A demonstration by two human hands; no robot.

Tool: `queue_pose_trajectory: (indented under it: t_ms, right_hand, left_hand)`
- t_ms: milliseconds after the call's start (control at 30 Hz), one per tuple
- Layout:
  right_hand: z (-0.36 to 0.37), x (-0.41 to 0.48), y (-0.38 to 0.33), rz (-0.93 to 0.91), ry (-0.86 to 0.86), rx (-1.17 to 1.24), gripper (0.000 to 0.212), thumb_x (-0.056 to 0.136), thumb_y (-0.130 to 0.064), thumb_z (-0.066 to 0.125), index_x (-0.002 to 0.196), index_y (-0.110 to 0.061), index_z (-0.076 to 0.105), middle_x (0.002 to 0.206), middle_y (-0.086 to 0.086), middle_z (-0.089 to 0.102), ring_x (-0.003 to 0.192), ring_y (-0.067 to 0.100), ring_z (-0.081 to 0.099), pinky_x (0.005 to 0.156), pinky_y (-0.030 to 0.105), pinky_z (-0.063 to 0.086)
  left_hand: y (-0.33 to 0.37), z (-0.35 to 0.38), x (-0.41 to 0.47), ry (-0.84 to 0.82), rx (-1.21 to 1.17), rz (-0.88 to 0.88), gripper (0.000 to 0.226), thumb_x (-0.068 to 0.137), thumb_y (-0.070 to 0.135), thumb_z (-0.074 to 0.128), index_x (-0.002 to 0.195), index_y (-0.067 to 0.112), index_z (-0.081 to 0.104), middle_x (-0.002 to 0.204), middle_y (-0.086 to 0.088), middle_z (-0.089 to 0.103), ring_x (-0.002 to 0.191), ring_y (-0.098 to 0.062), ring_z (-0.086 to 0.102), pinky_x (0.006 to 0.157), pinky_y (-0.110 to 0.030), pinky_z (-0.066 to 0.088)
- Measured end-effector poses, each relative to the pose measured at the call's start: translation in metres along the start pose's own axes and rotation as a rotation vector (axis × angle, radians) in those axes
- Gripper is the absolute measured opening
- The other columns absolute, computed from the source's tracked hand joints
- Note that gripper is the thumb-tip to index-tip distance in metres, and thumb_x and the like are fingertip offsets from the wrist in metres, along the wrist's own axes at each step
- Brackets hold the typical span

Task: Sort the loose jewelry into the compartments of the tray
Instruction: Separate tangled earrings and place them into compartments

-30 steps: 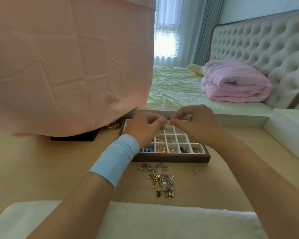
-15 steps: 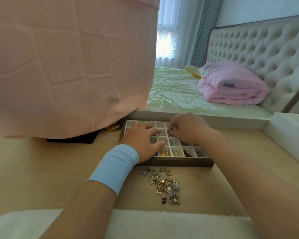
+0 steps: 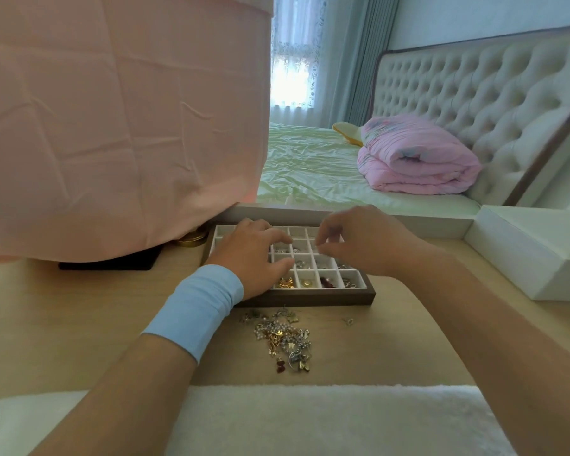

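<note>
A dark wooden tray (image 3: 310,299) with white compartments stands on the desk, and several compartments hold gold, silver and red pieces. My left hand (image 3: 247,255), with a blue wristband, rests on the tray's left part with its fingers relaxed and spread. Just above the tray's middle rows hovers my right hand (image 3: 352,240), its fingers loosely bent downward; I see nothing between them. A pile of loose jewelry (image 3: 283,337) lies on the desk in front of the tray. One small piece (image 3: 348,321) lies apart to the right of the pile.
A large pink cloth (image 3: 112,126) drapes over something at the left, with a black base (image 3: 109,263) and a gold round tin (image 3: 193,239) under its edge. A white box (image 3: 524,258) stands at the right. A white fluffy mat (image 3: 277,419) covers the near edge. A bed lies beyond the desk.
A second ago both hands pinched a small piece together above the tray. They came down to the compartments; the left hand now lies on the tray and the right has lifted slightly.
</note>
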State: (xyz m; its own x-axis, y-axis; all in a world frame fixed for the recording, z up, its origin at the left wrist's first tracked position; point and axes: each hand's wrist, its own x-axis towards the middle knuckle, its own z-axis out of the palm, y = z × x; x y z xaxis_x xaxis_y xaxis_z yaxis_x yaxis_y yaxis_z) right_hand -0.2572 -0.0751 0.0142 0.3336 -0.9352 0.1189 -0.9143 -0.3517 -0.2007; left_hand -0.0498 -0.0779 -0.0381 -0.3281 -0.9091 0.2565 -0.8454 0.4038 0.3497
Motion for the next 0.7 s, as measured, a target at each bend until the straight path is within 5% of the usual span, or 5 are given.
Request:
queue_pose_trajectory:
  t_ms: [200, 333, 433, 700]
  right_hand:
    - [-0.011, -0.056, -0.006, 0.02, -0.231, -0.02, 0.009, 0.084, -0.039, 0.076, 0.092, -0.042, 0.077, 0.087, -0.022, 0.066, 0.086, 0.001, 0.063, 0.077, 0.024, 0.052]
    - [-0.004, -0.064, -0.012, 0.041, -0.273, -0.145, 0.013, 0.084, -0.035, 0.074, 0.095, -0.04, 0.077, 0.085, -0.018, 0.064, 0.065, 0.001, 0.061, 0.062, 0.02, 0.051]
    - [0.005, -0.062, -0.015, 0.027, -0.258, -0.238, 0.015, 0.083, -0.038, 0.074, 0.098, -0.038, 0.077, 0.098, -0.013, 0.064, 0.082, 0.01, 0.061, 0.065, 0.023, 0.047]
    - [0.005, -0.059, -0.014, -0.01, -0.224, -0.182, 0.009, 0.087, -0.033, 0.07, 0.093, -0.032, 0.076, 0.096, -0.012, 0.066, 0.09, 0.012, 0.062, 0.079, 0.031, 0.056]
  left_hand:
    - [0.036, 0.0, -0.008, -0.027, -0.115, 0.123, 0.004, 0.088, 0.041, 0.059, 0.092, 0.042, 0.057, 0.084, 0.023, 0.056, 0.082, -0.003, 0.056, 0.079, -0.034, 0.053]
    - [0.051, 0.001, -0.013, -0.096, -0.143, 0.141, 0.004, 0.088, 0.037, 0.058, 0.091, 0.037, 0.061, 0.08, 0.017, 0.06, 0.078, -0.005, 0.058, 0.076, -0.032, 0.054]
    - [0.052, 0.0, -0.014, -0.109, -0.158, 0.128, 0.006, 0.088, 0.034, 0.059, 0.092, 0.036, 0.063, 0.082, 0.016, 0.06, 0.079, -0.006, 0.059, 0.077, -0.033, 0.054]
    - [0.037, -0.005, -0.008, -0.1, -0.285, 0.057, 0.006, 0.088, 0.032, 0.062, 0.088, 0.036, 0.066, 0.082, 0.013, 0.065, 0.08, -0.009, 0.061, 0.08, -0.035, 0.054]
